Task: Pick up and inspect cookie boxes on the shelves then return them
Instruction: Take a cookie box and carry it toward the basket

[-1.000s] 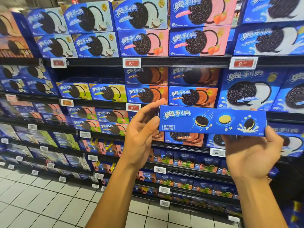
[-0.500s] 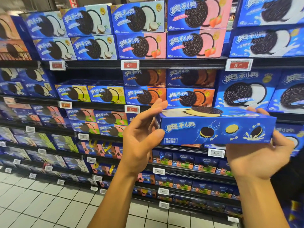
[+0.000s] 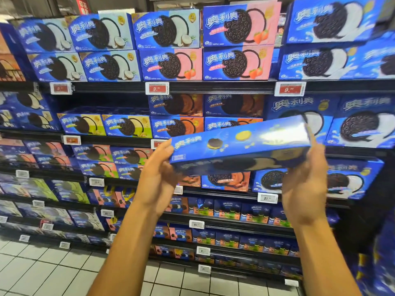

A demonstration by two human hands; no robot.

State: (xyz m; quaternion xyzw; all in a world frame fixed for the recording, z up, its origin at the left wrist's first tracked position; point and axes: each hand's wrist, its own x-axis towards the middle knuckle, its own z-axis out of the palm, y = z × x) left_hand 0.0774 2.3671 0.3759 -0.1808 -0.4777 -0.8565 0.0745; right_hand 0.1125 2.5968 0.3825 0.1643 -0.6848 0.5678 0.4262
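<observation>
Head view: both hands, left hand (image 3: 158,180) and right hand (image 3: 304,189), grip cookie box (image 3: 239,144), now tilted.

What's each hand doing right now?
Left hand: holds the left end of the long blue cookie box.
Right hand: grips the box's right end from below.

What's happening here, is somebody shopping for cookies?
A person stands facing shop shelves stacked with blue cookie boxes. Both hands hold one long blue cookie box up in front of the shelves, the left hand at its left end and the right hand at its right end. The box is tilted, right end higher, so a narrow side and a broad face both show. It looks like an inspection; the box is not back on a shelf.
</observation>
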